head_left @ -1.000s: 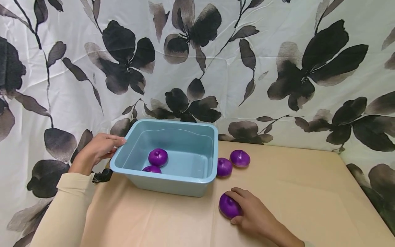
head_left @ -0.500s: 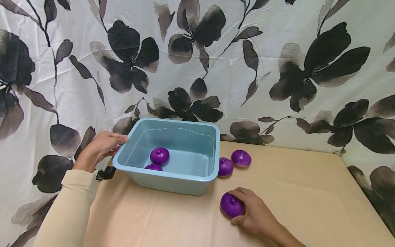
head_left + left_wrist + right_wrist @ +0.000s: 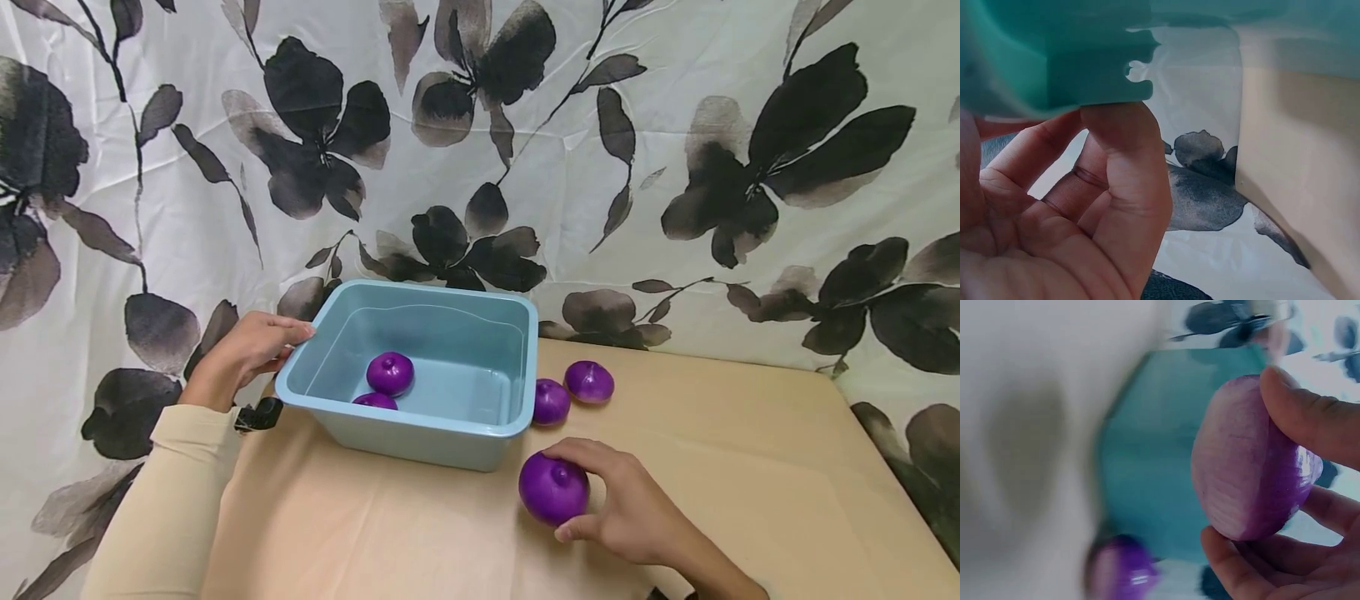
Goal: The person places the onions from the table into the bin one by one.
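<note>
My right hand (image 3: 633,504) grips a purple onion (image 3: 553,487) between thumb and fingers. In the right wrist view the onion (image 3: 1235,462) is clear of the table, its pale streaked side showing. A light blue plastic tub (image 3: 405,442) stands to its left, with two purple onions inside; one onion (image 3: 390,373) shows whole, the other (image 3: 375,401) is partly behind the front wall. My left hand (image 3: 251,350) pinches the tub's left rim, and the left wrist view shows fingers (image 3: 1125,144) bent under that rim (image 3: 1097,94).
Just right of the tub are two more onions, the nearer one (image 3: 551,402) close against its wall and the other onion (image 3: 589,382) behind it. A tan-covered table (image 3: 712,442) lies underneath. Behind hangs a white cloth (image 3: 570,192) with dark flowers.
My right hand has raised the onion off the table and moved it slightly toward the tub. The left hand keeps its hold on the rim; the head view has shifted a little.
</note>
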`<control>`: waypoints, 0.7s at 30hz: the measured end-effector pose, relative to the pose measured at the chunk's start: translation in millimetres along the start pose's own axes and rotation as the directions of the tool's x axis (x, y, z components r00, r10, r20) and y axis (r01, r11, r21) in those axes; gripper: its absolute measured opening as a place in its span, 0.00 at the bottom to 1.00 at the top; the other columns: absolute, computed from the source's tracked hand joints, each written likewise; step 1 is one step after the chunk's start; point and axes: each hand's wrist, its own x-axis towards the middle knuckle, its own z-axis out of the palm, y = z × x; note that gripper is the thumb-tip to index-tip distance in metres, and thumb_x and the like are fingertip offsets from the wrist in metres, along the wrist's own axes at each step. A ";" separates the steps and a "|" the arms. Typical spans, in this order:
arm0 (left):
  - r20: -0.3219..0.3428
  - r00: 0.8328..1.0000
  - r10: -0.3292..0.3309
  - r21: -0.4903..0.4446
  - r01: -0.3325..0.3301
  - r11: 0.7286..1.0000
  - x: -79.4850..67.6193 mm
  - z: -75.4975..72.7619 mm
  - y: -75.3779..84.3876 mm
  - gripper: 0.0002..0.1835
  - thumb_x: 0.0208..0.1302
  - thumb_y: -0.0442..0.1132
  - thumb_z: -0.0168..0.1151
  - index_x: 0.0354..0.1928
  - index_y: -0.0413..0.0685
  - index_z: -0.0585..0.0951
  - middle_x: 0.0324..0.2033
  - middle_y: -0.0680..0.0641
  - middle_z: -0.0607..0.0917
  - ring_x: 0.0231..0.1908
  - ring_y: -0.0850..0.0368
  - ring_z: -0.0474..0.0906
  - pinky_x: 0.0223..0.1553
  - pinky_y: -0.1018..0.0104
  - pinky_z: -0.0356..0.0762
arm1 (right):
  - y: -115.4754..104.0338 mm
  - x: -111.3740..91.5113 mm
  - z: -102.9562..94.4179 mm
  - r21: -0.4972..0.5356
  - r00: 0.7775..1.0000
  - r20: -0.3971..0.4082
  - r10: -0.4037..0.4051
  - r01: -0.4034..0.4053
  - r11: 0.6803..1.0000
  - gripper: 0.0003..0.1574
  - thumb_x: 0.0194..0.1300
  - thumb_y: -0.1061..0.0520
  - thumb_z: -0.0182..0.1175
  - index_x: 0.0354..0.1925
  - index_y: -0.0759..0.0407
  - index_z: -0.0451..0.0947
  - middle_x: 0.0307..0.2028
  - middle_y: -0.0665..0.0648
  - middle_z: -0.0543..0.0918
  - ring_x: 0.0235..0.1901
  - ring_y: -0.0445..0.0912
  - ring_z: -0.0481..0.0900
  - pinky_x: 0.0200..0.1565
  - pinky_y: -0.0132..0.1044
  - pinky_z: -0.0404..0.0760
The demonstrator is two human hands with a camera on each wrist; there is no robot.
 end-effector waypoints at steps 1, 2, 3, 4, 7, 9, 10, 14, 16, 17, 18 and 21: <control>0.000 1.000 -0.001 -0.002 0.001 1.000 0.2 0.2 0.0 0.28 0.77 0.48 0.59 0.70 0.36 0.76 0.39 0.54 0.82 0.36 0.64 0.78 0.38 0.70 0.82 | -4.7 1.2 -5.0 0.005 1.000 -0.007 -0.017 0.017 1.000 0.53 0.33 0.51 0.89 0.61 0.37 0.80 0.59 0.39 0.84 0.58 0.44 0.84 0.57 0.44 0.85; 0.000 1.000 -0.001 -0.002 0.001 1.000 0.3 0.2 0.0 0.28 0.77 0.48 0.59 0.70 0.37 0.76 0.40 0.54 0.82 0.36 0.63 0.78 0.38 0.70 0.82 | -9.4 2.4 -9.5 0.008 0.999 -0.012 -0.031 0.031 0.999 0.54 0.33 0.51 0.89 0.61 0.37 0.79 0.59 0.39 0.84 0.58 0.43 0.84 0.57 0.44 0.85; 0.002 1.000 -0.002 -0.004 0.002 1.000 0.3 0.1 0.0 0.28 0.77 0.48 0.59 0.70 0.37 0.76 0.41 0.53 0.82 0.36 0.63 0.78 0.38 0.70 0.82 | -13.9 3.6 -13.7 0.013 0.999 -0.014 -0.041 0.041 0.999 0.54 0.32 0.50 0.90 0.61 0.36 0.79 0.59 0.39 0.84 0.58 0.43 0.83 0.57 0.44 0.85; 0.004 1.000 0.000 -0.006 0.000 1.000 0.4 -0.2 -0.1 0.28 0.77 0.49 0.59 0.70 0.37 0.76 0.42 0.53 0.83 0.37 0.64 0.78 0.38 0.70 0.83 | -18.2 5.1 -17.6 0.018 0.999 -0.014 -0.053 0.053 0.998 0.55 0.32 0.50 0.90 0.61 0.35 0.79 0.59 0.39 0.84 0.59 0.43 0.83 0.57 0.43 0.85; -0.003 1.000 0.003 -0.003 -0.004 1.000 0.2 -1.9 -0.6 0.29 0.77 0.49 0.59 0.70 0.37 0.76 0.43 0.52 0.83 0.37 0.64 0.79 0.38 0.70 0.83 | -30.0 11.0 -27.5 0.023 0.996 -0.020 -0.083 0.083 0.996 0.55 0.32 0.50 0.90 0.61 0.35 0.79 0.60 0.38 0.84 0.60 0.43 0.83 0.57 0.44 0.86; -0.007 1.000 0.003 0.003 -0.003 1.000 -0.3 -3.3 -0.9 0.29 0.77 0.49 0.59 0.70 0.37 0.76 0.41 0.52 0.83 0.36 0.64 0.79 0.38 0.70 0.83 | -36.4 15.0 -32.6 0.018 0.994 -0.027 -0.108 0.109 0.994 0.53 0.33 0.49 0.90 0.61 0.37 0.80 0.60 0.39 0.84 0.60 0.45 0.84 0.57 0.46 0.86; -0.011 1.000 0.003 0.008 -0.003 1.000 -0.5 -3.8 -1.2 0.29 0.77 0.49 0.59 0.70 0.36 0.76 0.40 0.53 0.83 0.36 0.65 0.79 0.37 0.70 0.83 | -39.2 17.1 -34.6 0.017 0.993 -0.029 -0.116 0.116 0.993 0.53 0.34 0.48 0.90 0.61 0.37 0.80 0.59 0.39 0.85 0.59 0.46 0.84 0.56 0.46 0.86; -0.008 1.000 0.003 0.007 -0.003 1.000 -0.5 -3.3 -2.3 0.29 0.77 0.49 0.59 0.70 0.36 0.76 0.38 0.54 0.83 0.35 0.65 0.79 0.37 0.71 0.83 | -47.4 24.8 -39.7 0.021 0.992 -0.029 -0.122 0.123 0.992 0.51 0.35 0.47 0.90 0.60 0.40 0.81 0.59 0.43 0.86 0.57 0.49 0.86 0.54 0.47 0.87; -0.009 1.000 0.007 0.005 -0.007 1.000 0.1 -1.9 -2.5 0.29 0.77 0.49 0.60 0.69 0.36 0.76 0.39 0.54 0.83 0.35 0.65 0.79 0.37 0.71 0.83 | -50.8 29.2 -41.0 0.025 0.992 -0.027 -0.120 0.121 0.992 0.52 0.34 0.48 0.90 0.61 0.41 0.81 0.59 0.43 0.86 0.56 0.49 0.86 0.54 0.47 0.87; -0.010 1.000 0.010 0.005 -0.010 1.000 0.2 -1.4 -2.6 0.29 0.77 0.49 0.60 0.69 0.36 0.76 0.39 0.54 0.82 0.35 0.65 0.79 0.37 0.71 0.83 | -52.4 31.8 -41.5 0.029 0.992 -0.025 -0.123 0.124 0.992 0.53 0.34 0.49 0.90 0.61 0.41 0.80 0.59 0.44 0.86 0.56 0.48 0.86 0.54 0.47 0.87; -0.011 1.000 0.013 0.003 -0.013 1.000 0.3 -0.7 -2.5 0.29 0.77 0.49 0.60 0.69 0.36 0.76 0.38 0.55 0.82 0.35 0.65 0.79 0.37 0.71 0.83 | -54.0 34.5 -42.1 0.036 0.991 -0.023 -0.129 0.130 0.991 0.53 0.33 0.50 0.91 0.61 0.42 0.80 0.59 0.44 0.86 0.56 0.48 0.86 0.54 0.47 0.87; -0.008 1.000 0.019 -0.003 -0.019 1.000 0.5 1.2 -2.4 0.29 0.77 0.49 0.59 0.69 0.35 0.76 0.36 0.56 0.82 0.34 0.66 0.79 0.36 0.71 0.83 | -58.4 42.3 -43.8 0.058 0.990 -0.019 -0.139 0.140 0.988 0.55 0.33 0.54 0.91 0.62 0.44 0.80 0.59 0.46 0.85 0.56 0.47 0.85 0.55 0.46 0.87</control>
